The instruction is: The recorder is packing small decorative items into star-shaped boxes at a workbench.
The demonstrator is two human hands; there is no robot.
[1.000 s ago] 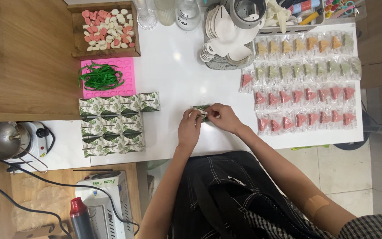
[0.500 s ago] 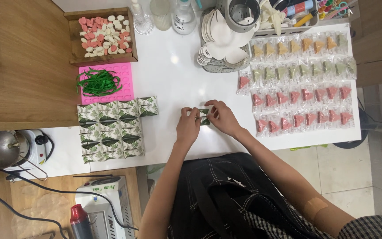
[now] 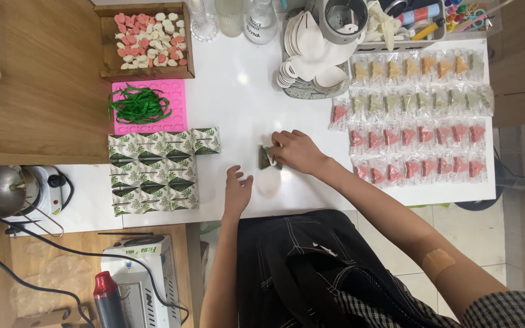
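My right hand point(image 3: 298, 150) grips a small leaf-printed paper packet point(image 3: 267, 158) on the white table point(image 3: 232, 103). My left hand point(image 3: 237, 189) rests near the table's front edge with its fingers apart and nothing in it, a short way left of the packet. Rows of folded leaf-printed packets point(image 3: 153, 170) lie to the left of both hands. Clear bags holding orange, green and pink triangular pieces point(image 3: 417, 115) are laid in rows to the right of my right hand.
A wooden tray of pink and white pieces point(image 3: 147, 39) and a pink mould with green ribbon point(image 3: 144, 106) sit at back left. White cups and dishes point(image 3: 311, 54) stand at the back. A pot on a small hot plate point(image 3: 13, 191) and a heat sealer point(image 3: 135, 273) are at left.
My left hand has let go of the packet and moved back toward the table's front edge. My right hand still holds the packet, a little nearer to me.
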